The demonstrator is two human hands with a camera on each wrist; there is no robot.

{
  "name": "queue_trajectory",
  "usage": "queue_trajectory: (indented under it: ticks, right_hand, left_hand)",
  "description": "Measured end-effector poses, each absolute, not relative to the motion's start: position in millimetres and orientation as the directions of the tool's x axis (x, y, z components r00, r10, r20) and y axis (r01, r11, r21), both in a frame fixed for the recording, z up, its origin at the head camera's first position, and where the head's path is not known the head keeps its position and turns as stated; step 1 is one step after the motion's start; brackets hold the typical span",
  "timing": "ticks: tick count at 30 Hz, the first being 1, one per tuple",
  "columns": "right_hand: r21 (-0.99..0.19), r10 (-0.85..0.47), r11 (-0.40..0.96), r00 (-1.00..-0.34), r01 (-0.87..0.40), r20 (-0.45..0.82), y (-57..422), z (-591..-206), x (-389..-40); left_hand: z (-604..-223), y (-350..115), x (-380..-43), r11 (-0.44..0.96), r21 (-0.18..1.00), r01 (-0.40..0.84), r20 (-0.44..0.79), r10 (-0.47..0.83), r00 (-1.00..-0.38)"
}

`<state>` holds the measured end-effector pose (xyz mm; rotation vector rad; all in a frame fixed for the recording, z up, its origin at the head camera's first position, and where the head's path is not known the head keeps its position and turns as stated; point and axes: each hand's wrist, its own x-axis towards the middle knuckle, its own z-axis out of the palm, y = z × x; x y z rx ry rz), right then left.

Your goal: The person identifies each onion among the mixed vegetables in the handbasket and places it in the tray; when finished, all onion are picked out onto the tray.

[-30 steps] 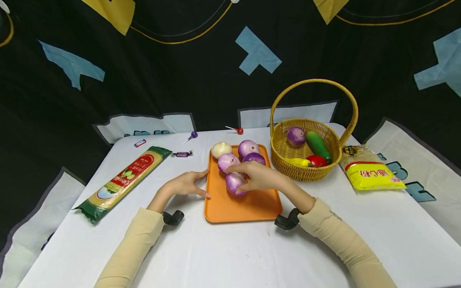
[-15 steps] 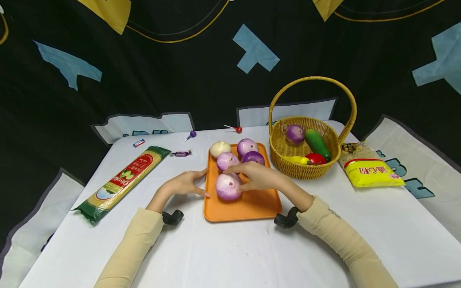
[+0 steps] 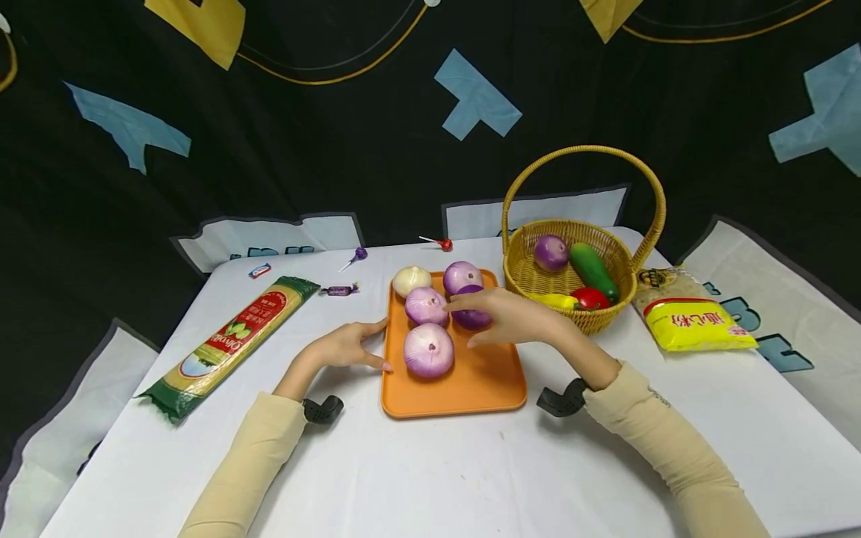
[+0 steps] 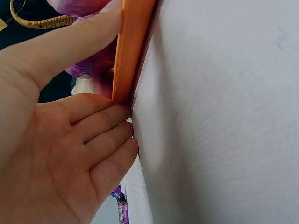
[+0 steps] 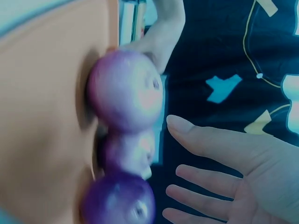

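An orange tray (image 3: 480,388) holds several onions. One large light purple onion (image 3: 429,351) sits nearest the front, with another purple onion (image 3: 427,306) just behind it. At the tray's far end are a white onion (image 3: 411,281) and a purple onion (image 3: 462,276). My left hand (image 3: 344,346) rests at the tray's left edge, thumb and fingertips against the rim (image 4: 128,51). Over the tray's right side, my right hand (image 3: 511,315) has spread fingers and holds nothing. It partly hides a dark purple onion (image 3: 471,319); the right wrist view shows a gap between fingers and onions.
Right of the tray stands a wicker basket (image 3: 561,323) with a tall handle, containing an onion, a cucumber and peppers. A yellow food packet (image 3: 696,325) lies beyond it. On the left lies a long noodle packet (image 3: 232,340). Candies and a red lollipop (image 3: 444,244) lie toward the back.
My right hand has let go of the front onion, which moved slightly left and toward the front, and has drawn back to the right. My left hand stays at the tray's edge.
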<state>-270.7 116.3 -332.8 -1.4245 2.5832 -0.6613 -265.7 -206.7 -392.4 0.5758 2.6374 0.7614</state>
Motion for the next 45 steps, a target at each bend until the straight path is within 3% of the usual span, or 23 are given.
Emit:
queue_trajectory:
  ticks: [15,25,36,45]
  right_hand:
    - [-0.294,-0.684,0.686,-0.727,-0.666,0.052,200,-282,-309]
    - [-0.331,-0.555,0.789,-0.831,-0.518,-0.022,219,-271,-358]
    - [-0.469,-0.36,0.84,-0.926,-0.271,-0.109,234,-300,-410]
    - [-0.518,-0.306,0.837,-0.936,-0.179,-0.171,242,-320,-426]
  left_hand:
    - [-395,-207,-265,0.774,0.56,0.294,-0.191,0.466,-0.864]
    - [-396,-208,-264,0.768,0.568,0.297,-0.184,0.471,-0.863]
    - [-395,-207,-265,0.78,0.555,0.29,-0.198,0.462,-0.864]
    - [-393,-209,-264,0.781,0.562,0.274,-0.207,0.453,-0.867]
